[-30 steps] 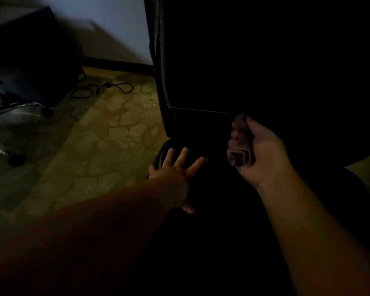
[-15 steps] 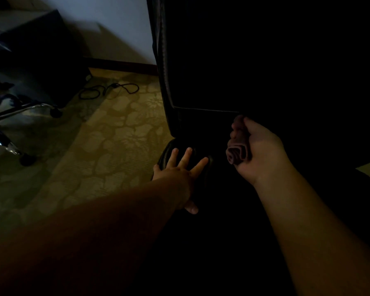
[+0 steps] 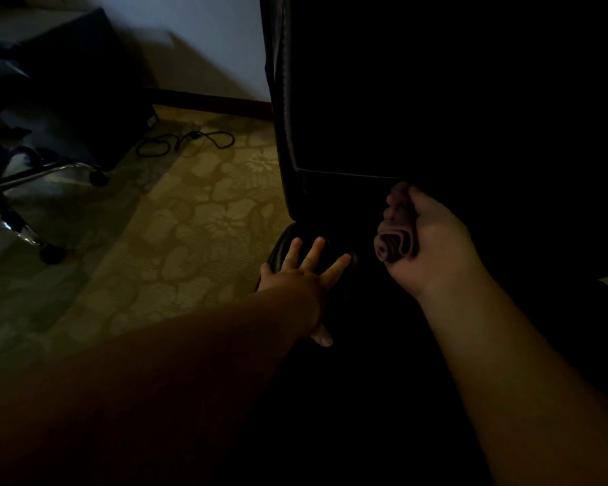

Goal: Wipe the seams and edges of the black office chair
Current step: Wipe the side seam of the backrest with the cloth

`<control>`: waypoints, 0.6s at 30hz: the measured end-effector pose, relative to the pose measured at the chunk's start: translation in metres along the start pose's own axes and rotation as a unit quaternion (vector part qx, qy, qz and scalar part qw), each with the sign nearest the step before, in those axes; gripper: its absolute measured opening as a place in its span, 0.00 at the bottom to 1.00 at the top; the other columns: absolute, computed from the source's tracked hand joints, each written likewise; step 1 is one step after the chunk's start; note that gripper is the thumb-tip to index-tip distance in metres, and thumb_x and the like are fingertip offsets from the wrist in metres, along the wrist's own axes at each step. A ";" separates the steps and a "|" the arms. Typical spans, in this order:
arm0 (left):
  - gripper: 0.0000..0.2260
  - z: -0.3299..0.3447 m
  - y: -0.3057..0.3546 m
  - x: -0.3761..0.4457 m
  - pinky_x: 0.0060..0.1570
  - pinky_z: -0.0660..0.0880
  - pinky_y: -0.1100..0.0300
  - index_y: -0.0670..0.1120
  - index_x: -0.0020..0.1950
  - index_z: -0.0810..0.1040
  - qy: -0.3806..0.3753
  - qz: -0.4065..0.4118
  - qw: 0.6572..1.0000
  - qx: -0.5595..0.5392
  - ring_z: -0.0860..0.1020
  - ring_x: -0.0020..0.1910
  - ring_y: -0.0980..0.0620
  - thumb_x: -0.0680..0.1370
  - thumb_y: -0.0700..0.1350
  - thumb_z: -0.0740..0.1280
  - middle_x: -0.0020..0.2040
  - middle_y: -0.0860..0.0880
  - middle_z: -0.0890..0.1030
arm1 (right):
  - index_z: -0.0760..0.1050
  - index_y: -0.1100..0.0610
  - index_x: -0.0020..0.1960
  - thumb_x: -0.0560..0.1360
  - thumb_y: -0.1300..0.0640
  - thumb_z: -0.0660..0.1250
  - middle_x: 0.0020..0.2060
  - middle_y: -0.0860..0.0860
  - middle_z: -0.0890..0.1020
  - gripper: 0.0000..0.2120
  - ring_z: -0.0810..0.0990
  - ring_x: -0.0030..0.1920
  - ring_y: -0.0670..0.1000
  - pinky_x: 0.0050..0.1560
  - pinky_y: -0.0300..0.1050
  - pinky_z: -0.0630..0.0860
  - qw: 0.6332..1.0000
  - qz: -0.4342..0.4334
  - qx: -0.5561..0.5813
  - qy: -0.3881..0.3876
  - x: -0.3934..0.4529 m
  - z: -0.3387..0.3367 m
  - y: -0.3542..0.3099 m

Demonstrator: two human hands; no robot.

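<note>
The black office chair (image 3: 436, 100) fills the right and centre of the dim view, its backrest upright with a stitched seam along the left edge and a horizontal seam low down. My right hand (image 3: 432, 240) grips a rolled dark reddish cloth (image 3: 395, 236) held against the lower backrest just under the horizontal seam. My left hand (image 3: 306, 271) lies flat with fingers spread on the rear left corner of the seat.
Patterned beige carpet (image 3: 176, 240) covers the floor at left. Another chair's chrome wheeled base (image 3: 32, 191) stands at far left. A black cable (image 3: 186, 142) lies coiled by the dark skirting and a dark box.
The view has shifted slightly; both hands stay nearly where they were, the cloth still pressed near the lower backrest seam.
</note>
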State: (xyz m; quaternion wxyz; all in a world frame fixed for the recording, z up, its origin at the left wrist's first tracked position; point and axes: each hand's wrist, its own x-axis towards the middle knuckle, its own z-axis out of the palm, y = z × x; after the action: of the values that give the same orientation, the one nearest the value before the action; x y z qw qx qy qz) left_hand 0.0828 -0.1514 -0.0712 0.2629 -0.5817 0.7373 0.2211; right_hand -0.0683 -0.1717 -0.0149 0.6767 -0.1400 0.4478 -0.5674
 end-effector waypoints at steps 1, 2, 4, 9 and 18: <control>0.61 0.001 0.000 0.001 0.72 0.47 0.27 0.67 0.76 0.28 0.001 -0.001 1.000 0.000 0.27 0.77 0.40 0.67 0.62 0.78 0.77 0.53 0.24 | 0.74 0.53 0.41 0.83 0.51 0.58 0.34 0.47 0.73 0.14 0.70 0.22 0.42 0.21 0.33 0.66 1.000 0.004 -0.004 0.008 -0.001 0.002 0.001; 0.61 0.002 0.000 0.002 0.72 0.47 0.27 0.67 0.75 0.28 0.003 -0.001 1.000 0.001 0.27 0.77 0.40 0.67 0.62 0.78 0.77 0.53 0.24 | 0.74 0.53 0.41 0.83 0.51 0.58 0.33 0.47 0.73 0.15 0.69 0.22 0.42 0.21 0.33 0.66 1.000 0.004 -0.007 0.005 -0.001 0.003 0.001; 0.61 0.004 -0.001 0.003 0.71 0.47 0.26 0.67 0.75 0.28 0.006 0.002 1.000 0.002 0.27 0.77 0.39 0.67 0.63 0.78 0.77 0.53 0.24 | 0.74 0.53 0.41 0.83 0.50 0.58 0.33 0.47 0.73 0.15 0.68 0.23 0.43 0.22 0.35 0.66 0.999 0.005 -0.008 -0.035 -0.004 0.003 0.000; 0.61 0.001 -0.001 0.003 0.71 0.47 0.26 0.67 0.75 0.28 0.003 0.002 1.000 -0.004 0.27 0.77 0.39 0.67 0.62 0.79 0.78 0.53 0.24 | 0.74 0.53 0.42 0.83 0.51 0.57 0.35 0.46 0.73 0.13 0.70 0.25 0.42 0.23 0.33 0.67 1.000 0.006 0.010 -0.024 -0.004 0.006 0.006; 0.61 0.002 0.000 0.002 0.72 0.47 0.26 0.66 0.76 0.28 0.004 0.005 1.000 -0.006 0.27 0.77 0.39 0.67 0.61 0.79 0.78 0.52 0.24 | 0.73 0.54 0.41 0.83 0.50 0.57 0.33 0.47 0.71 0.15 0.68 0.21 0.42 0.22 0.33 0.66 1.000 0.014 0.001 -0.020 -0.004 0.010 0.007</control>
State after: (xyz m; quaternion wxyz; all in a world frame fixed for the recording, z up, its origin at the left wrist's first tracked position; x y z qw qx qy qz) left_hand 0.0831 -0.1518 -0.0735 0.2548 -0.5805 0.7400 0.2247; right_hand -0.0560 -0.1693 -0.0123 0.6935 -0.1444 0.4349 -0.5559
